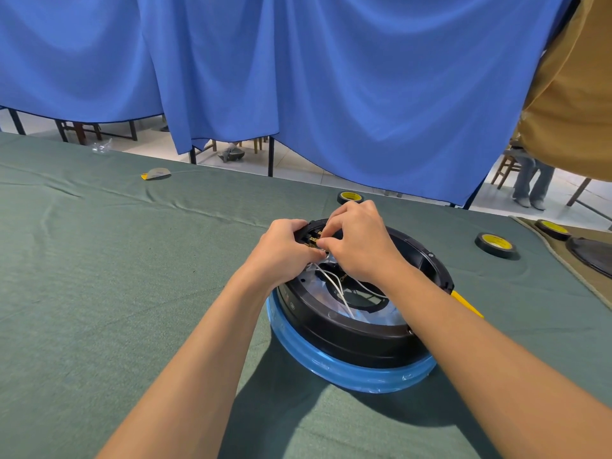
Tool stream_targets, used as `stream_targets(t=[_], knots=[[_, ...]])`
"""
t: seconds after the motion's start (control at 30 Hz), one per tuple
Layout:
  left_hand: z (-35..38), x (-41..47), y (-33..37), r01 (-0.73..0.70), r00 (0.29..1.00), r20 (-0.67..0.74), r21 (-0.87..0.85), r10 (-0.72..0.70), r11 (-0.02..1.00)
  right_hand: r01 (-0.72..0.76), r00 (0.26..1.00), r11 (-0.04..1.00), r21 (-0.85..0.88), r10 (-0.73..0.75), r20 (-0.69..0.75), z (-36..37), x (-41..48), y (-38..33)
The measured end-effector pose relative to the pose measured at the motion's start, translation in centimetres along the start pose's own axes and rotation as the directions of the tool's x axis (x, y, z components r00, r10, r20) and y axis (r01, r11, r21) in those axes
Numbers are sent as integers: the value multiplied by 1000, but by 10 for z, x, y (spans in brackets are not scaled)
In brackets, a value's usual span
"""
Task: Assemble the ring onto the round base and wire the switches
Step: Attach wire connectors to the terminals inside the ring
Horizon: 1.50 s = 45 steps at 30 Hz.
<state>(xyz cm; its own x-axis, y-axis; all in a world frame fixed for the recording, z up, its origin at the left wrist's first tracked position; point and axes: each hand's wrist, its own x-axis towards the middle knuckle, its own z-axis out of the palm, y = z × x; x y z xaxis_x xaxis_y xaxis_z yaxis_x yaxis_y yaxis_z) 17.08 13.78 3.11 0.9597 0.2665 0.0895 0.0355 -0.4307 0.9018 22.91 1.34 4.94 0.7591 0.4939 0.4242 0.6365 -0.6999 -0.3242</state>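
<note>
A black ring [347,336] sits on a round base wrapped in blue film [347,372] on the green table. White wires [334,283] run across the silvery inside of the base. At the ring's far left rim sits a switch [311,238] with brass terminals. My left hand [284,250] grips the ring's rim and the switch housing there. My right hand [357,240] pinches a wire end against the switch terminals. What the fingertips hold is mostly hidden.
Three rolls of black tape with yellow cores lie on the table: one [350,196] behind my hands, two [496,245] [552,228] to the right. A yellow tool handle [467,303] pokes out behind the base. A small packet [155,173] lies far left. Blue curtain behind.
</note>
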Motion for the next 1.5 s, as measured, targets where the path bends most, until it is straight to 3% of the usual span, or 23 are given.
stream_targets(t=[0.73, 0.93, 1.03, 1.13, 1.27, 1.37, 1.5], knots=[[0, -2, 2, -2, 1000, -15, 20, 2, 1000, -67, 997, 991, 119, 70, -20, 6, 2, -12], [-1, -4, 3, 7, 1000, -5, 39, -6, 999, -59, 997, 989, 135, 51, 61, -22, -4, 3], [1, -4, 7, -8, 999, -43, 162, 15, 987, -73, 994, 997, 14, 74, -85, -50, -25, 30], [5, -9, 20, -29, 994, -85, 426, 72, 904, -238, 959, 969, -66, 224, -174, -72, -55, 58], [21, -22, 46, -164, 959, -74, 643, 274, 748, -453, 891, 877, -159, 452, -48, -83, -83, 76], [44, -36, 62, -333, 921, 33, 582, 387, 742, -440, 893, 891, -110, 447, 50, -85, -89, 77], [74, -49, 66, -467, 884, 272, 538, 379, 702, -400, 916, 916, 20, 399, 49, -81, -89, 78]])
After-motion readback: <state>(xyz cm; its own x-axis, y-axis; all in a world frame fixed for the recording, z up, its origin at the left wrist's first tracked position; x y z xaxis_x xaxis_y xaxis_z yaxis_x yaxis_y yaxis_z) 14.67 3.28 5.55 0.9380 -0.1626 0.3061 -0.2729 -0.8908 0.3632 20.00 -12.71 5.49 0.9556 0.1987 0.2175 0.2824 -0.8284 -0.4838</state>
